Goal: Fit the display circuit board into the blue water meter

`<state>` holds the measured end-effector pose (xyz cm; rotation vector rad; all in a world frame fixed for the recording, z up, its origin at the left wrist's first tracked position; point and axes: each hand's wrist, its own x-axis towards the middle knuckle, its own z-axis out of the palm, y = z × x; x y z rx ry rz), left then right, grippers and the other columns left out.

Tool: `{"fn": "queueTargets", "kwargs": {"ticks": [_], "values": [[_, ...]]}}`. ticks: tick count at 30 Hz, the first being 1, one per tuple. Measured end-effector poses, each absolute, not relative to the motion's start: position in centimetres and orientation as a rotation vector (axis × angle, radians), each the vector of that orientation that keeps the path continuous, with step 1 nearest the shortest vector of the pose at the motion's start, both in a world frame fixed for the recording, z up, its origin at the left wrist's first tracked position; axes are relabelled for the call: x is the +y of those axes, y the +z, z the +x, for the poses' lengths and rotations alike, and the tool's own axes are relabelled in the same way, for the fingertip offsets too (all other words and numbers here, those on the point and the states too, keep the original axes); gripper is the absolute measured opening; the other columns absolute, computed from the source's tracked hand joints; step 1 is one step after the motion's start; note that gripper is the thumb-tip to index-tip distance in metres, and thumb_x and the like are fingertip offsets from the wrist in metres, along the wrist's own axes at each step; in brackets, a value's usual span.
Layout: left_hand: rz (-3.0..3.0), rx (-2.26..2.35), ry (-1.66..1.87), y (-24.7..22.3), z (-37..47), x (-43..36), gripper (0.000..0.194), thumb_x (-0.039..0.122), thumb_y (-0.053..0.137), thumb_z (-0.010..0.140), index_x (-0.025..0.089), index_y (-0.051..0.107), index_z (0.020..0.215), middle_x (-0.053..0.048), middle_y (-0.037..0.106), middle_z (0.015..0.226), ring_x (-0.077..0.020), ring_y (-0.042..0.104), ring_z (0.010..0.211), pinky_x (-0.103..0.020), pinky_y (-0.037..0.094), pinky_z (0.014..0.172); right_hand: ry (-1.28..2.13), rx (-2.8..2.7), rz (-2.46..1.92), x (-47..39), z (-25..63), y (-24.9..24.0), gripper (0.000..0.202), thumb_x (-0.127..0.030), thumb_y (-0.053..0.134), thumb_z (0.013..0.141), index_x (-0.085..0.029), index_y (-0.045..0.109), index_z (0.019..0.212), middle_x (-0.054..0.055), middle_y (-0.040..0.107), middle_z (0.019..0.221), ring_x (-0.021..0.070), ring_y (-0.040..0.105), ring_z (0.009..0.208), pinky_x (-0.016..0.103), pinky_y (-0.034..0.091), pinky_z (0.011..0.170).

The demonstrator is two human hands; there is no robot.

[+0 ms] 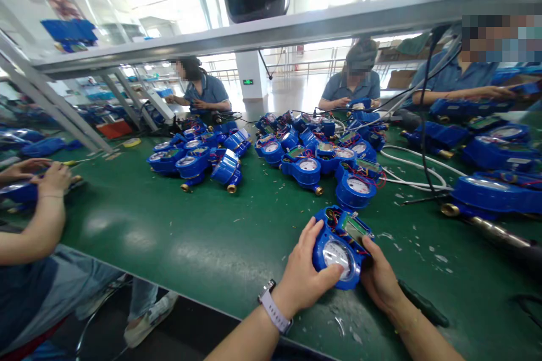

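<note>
Both hands clamp one blue water meter (341, 245) on the near green table (203, 237): left hand (305, 276) grips its left side, right hand (381, 281) its right.

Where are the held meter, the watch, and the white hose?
blue water meter (336, 254), head view, on its round dial glass.
wristwatch (274, 309), head view, on the pale strap at the left wrist.
white hose (417, 183), head view, on the loop lying on the green table.
</note>
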<state>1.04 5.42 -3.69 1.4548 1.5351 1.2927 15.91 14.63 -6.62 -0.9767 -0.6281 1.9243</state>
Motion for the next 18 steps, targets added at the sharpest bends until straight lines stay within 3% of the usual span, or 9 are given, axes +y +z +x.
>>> {"fn": "queueTargets", "kwargs": {"ticks": [5,8,12,15,18], "values": [[1.284,1.425,1.453,-4.6,0.1,5.0,0.078,0.044,0.064,0.08,0.016,0.036,0.147,-0.014,0.037,0.155,-0.0328,0.034,0.143,-0.049,0.024,0.121,1.856,-0.79,-0.969,13.6,14.3,-6.2,0.085,-0.068,0.075,0.068,-0.023,0.053,0.137,0.009,0.063,0.129,0.0342,0.053,0.126,0.05,0.043,0.107],[1.144,1.402,1.532,-5.0,-0.3,4.7,0.074,0.042,0.062,0.082,0.014,0.036,0.145,-0.015,0.046,0.148,-0.0324,0.044,0.135,-0.049,0.031,0.118,1.682,-0.962,-1.0,12.5,13.0,-6.0,0.104,-0.062,0.082,0.063,-0.026,0.036,0.149,0.009,0.049,0.145,0.0326,0.044,0.135,0.049,0.033,0.115],[1.093,1.411,1.577,-5.2,-0.6,4.3,0.073,0.04,0.064,0.082,0.017,0.037,0.145,-0.014,0.046,0.148,-0.0328,0.043,0.136,-0.048,0.032,0.117,1.602,-0.964,-1.035,10.5,11.4,-5.1,0.119,-0.056,0.087,0.058,-0.028,0.023,0.154,0.007,0.035,0.155,0.032,0.035,0.141,0.05,0.023,0.12],[1.104,1.404,1.568,-5.1,-0.6,4.2,0.074,0.038,0.065,0.08,0.017,0.037,0.145,-0.014,0.045,0.148,-0.0324,0.043,0.136,-0.048,0.031,0.118,1.641,-0.854,-1.083,9.0,10.8,-4.6,0.117,-0.054,0.087,0.057,-0.029,0.025,0.154,0.005,0.04,0.152,0.0313,0.037,0.14,0.047,0.027,0.119],[1.124,1.409,1.52,-5.0,-0.7,3.9,0.075,0.036,0.065,0.081,0.016,0.036,0.146,-0.014,0.043,0.15,-0.0311,0.042,0.137,-0.048,0.03,0.119,1.726,-0.78,-1.108,7.6,10.8,-5.1,0.107,-0.055,0.084,0.064,-0.027,0.031,0.152,0.008,0.054,0.14,0.0312,0.048,0.132,0.044,0.04,0.112]]}}
